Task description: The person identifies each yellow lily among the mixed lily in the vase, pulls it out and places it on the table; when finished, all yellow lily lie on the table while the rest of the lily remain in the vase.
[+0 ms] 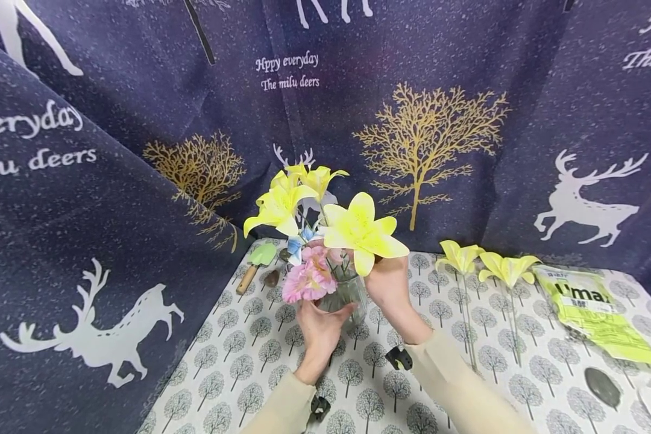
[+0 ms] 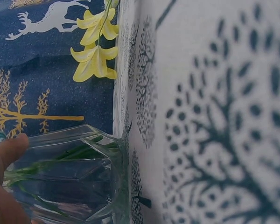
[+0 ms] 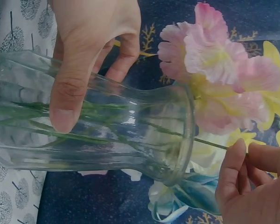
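A clear glass vase [image 1: 351,301] stands on the tree-print cloth, with green stems inside it. My left hand [image 1: 320,330] grips its side, thumb in front and fingers behind, as the right wrist view shows. Just beyond the vase mouth my right hand [image 3: 259,179] pinches a thin green flower stem [image 3: 211,143] between thumb and finger; the stem runs into the vase. A large open yellow lily [image 1: 362,232] sits above my right hand in the head view, hiding its fingertips. Pink flowers [image 1: 310,277], a blue flower [image 1: 297,246] and more yellow lilies [image 1: 279,208] rise from the vase.
Two long-stemmed yellow lilies [image 1: 507,269] lie to the right, beside a yellow-green bag [image 1: 597,313]. A dark oval stone [image 1: 602,387] is near the right edge. Behind the vase on the left lies a green trowel [image 1: 263,254]. A dark printed curtain [image 1: 439,120] hangs behind.
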Demonstrator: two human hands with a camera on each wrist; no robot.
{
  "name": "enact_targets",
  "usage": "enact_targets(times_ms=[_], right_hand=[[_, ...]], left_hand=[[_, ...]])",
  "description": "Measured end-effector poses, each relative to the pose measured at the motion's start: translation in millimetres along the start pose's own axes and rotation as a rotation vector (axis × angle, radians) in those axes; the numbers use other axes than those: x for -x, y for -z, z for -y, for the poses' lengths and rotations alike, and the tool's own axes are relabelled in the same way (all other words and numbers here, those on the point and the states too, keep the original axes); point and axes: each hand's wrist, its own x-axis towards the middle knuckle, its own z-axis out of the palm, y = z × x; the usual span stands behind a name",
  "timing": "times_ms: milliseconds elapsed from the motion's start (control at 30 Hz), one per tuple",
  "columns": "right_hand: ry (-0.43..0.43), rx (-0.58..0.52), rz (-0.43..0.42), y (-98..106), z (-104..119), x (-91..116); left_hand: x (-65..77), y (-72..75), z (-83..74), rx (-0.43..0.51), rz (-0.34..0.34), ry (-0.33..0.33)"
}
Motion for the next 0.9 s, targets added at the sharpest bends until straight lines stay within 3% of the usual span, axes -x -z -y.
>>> enact_targets(times_ms=[33, 200, 333, 467, 700, 900], right_hand=[[0.017, 0.042, -0.009, 1.7, 0.6, 0.8], [0.075, 0.029, -0.058, 10.1, 2.5, 0.9], [0.104, -0.150, -0.080, 18.9, 6.0, -0.4], [0.079, -0.268, -0.123, 29.4, 12.0, -0.4], [-0.037, -0.307, -0.196, 50.1, 27.3, -0.9], [0.004, -0.403, -0.226, 70.4, 36.1, -3.7]], left_hand=[[-0.1, 0.1, -0.3, -0.007, 0.000, -0.001], [-0.3, -0.3, -1.2, -0.001, -0.001, 0.001], [0.2, -0.9, -1.4, 0.017, 0.000, 0.040], [0.4, -1.1, -2.2, 0.009, 0.000, 0.069], [0.8, -1.5, -2.6, -0.002, -0.005, 0.077], [0.7, -2.1, -2.1, 0.006, -0.007, 0.071]])
